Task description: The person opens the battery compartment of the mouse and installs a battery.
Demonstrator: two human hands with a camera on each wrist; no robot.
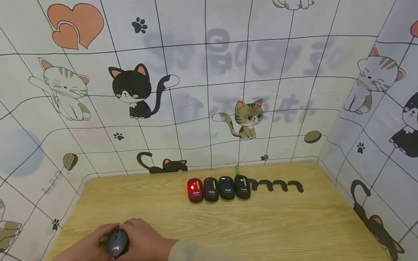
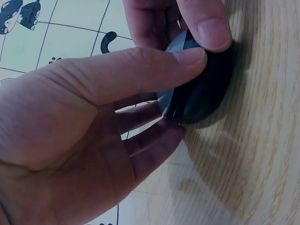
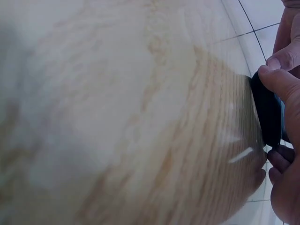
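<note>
At the left front of the table, a dark grey and black computer mouse (image 1: 117, 243) with pale lettering is held between both hands. My left hand (image 1: 87, 250) grips its left side; in the left wrist view the thumb lies across the mouse (image 2: 206, 93), with the other fingers around the far side. From the right, my right hand (image 1: 142, 243) grips the opposite side. The right wrist view shows the dark mouse (image 3: 268, 112) tilted on edge, with fingertips at both of its ends. Part of the mouse is hidden behind the fingers.
Towards the back edge of the wooden table (image 1: 273, 230) stands a row of mice: a dark red mouse (image 1: 195, 191) with a lit red spot, then several black mice (image 1: 227, 189). Several small black curved pieces (image 1: 280, 185) lie right of them. A cat-patterned cloth (image 1: 195, 76) surrounds the table.
</note>
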